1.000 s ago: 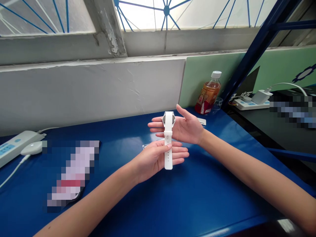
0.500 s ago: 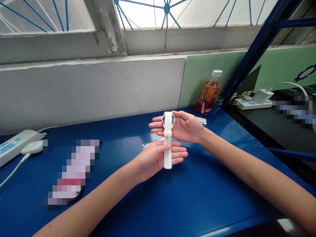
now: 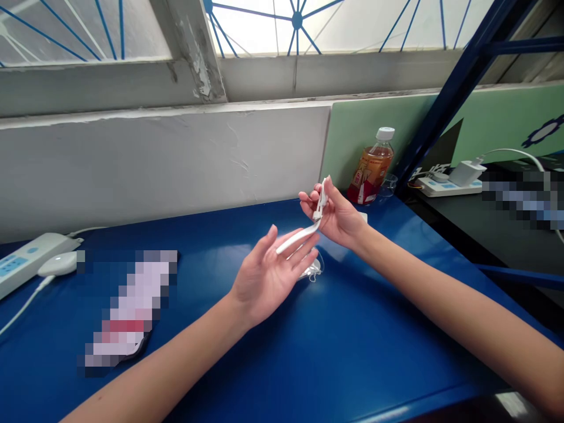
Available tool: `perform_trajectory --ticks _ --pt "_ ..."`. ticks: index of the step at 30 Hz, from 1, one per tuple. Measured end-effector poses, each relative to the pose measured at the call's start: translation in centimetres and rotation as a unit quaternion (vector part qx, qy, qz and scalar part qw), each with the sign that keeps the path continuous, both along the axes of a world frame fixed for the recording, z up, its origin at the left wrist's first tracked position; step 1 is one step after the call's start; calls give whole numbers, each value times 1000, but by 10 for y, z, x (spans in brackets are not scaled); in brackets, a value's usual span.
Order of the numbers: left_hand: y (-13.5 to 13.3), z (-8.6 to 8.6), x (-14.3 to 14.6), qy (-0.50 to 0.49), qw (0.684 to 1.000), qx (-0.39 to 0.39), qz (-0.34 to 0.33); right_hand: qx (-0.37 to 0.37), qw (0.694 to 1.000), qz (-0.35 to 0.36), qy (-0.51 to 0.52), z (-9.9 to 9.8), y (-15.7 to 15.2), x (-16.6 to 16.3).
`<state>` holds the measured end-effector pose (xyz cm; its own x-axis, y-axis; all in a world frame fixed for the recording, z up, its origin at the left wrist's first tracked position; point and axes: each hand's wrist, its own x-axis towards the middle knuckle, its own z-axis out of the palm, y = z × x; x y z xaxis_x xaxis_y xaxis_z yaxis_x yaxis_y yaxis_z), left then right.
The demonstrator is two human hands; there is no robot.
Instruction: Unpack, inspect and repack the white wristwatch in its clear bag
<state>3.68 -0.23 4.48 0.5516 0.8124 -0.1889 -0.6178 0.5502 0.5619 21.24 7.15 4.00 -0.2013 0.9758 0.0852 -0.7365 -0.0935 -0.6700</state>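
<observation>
A white wristwatch (image 3: 299,236) is turned edge-on, one end of its strap raised and the other slanting down to the left. My right hand (image 3: 337,214) pinches its upper part between thumb and fingers. Under the lower strap end, my left hand (image 3: 268,279) is palm up with the thumb and fingers spread, the strap lying across or just above the fingers. The watch face cannot be seen from this side. Beneath the hands, a small clear and silvery item with a beaded edge (image 3: 312,270) lies on the blue table (image 3: 335,358), partly covered by my left fingers.
A drink bottle (image 3: 372,167) with a white cap stands against the green panel, beside a clear cup (image 3: 388,185). On the left are a power strip (image 3: 26,258), a white charger (image 3: 59,263) and a blurred-out flat object (image 3: 132,311). A blue frame post (image 3: 453,88) rises at the right.
The watch has turned from hanging flat over both hands to edge-on. My right hand has risen and closed on it, while my left thumb has lifted off the strap.
</observation>
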Motion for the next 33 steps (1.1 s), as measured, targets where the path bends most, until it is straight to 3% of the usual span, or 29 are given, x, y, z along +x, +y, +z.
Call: perform_trajectory --ticks 6,10,13,17,22,26,33 --pt "6 1 -2 -11 999 -14 43 69 991 -48 -103 3 -5 -3" --pt "4 -3 1 32 998 48 -7 132 977 -10 -165 5 -10 -4" --pt "1 -7 4 110 988 109 -28 184 942 6 -281 7 -17 -7" --pt "-3 -8 6 173 975 137 -41 149 915 52 -371 6 -24 -13" --pt "-9 -6 8 193 964 163 -79 97 957 157 -223 3 -21 -13" --pt "-11 -8 10 214 962 142 -97 30 959 261 -108 10 -19 -6" --pt "-8 -9 10 197 972 84 -95 34 955 285 -71 25 -23 1"
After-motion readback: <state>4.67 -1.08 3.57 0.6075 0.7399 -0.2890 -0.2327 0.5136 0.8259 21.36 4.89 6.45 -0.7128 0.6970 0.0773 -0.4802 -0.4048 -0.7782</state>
